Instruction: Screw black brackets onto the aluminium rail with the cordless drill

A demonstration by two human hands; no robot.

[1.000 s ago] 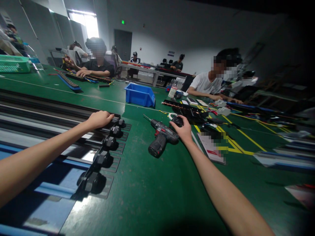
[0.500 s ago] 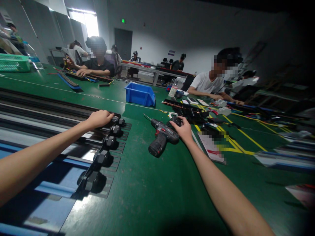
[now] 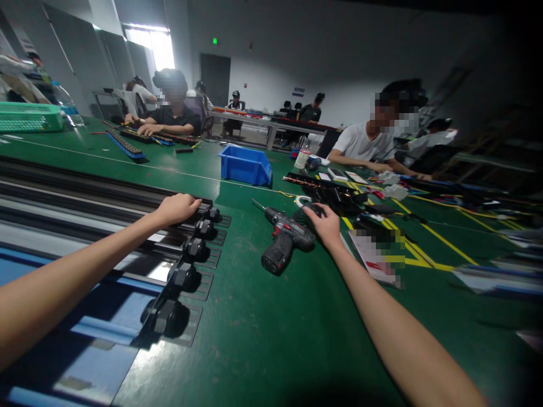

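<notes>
My left hand (image 3: 176, 208) lies curled over the far end of a long black rail (image 3: 106, 195), beside a row of black knob-like parts (image 3: 189, 249) on the green table (image 3: 263, 328). My right hand (image 3: 324, 225) reaches past a red and black cordless drill (image 3: 285, 237) lying on its side. Its fingers close around a small black part (image 3: 314, 210) just behind the drill. How firmly it grips is hard to see.
A blue plastic bin (image 3: 245, 164) stands behind the drill. Black parts, cables and a printed sheet (image 3: 375, 257) lie to the right, near yellow floor-style lines. Several people sit working at the far side and at tables behind. A green basket (image 3: 27, 116) is at far left.
The view has shifted slightly, moving everything a little right and down in the picture. My right hand has stayed on the black part behind the drill. My left hand has stayed on the rail.
</notes>
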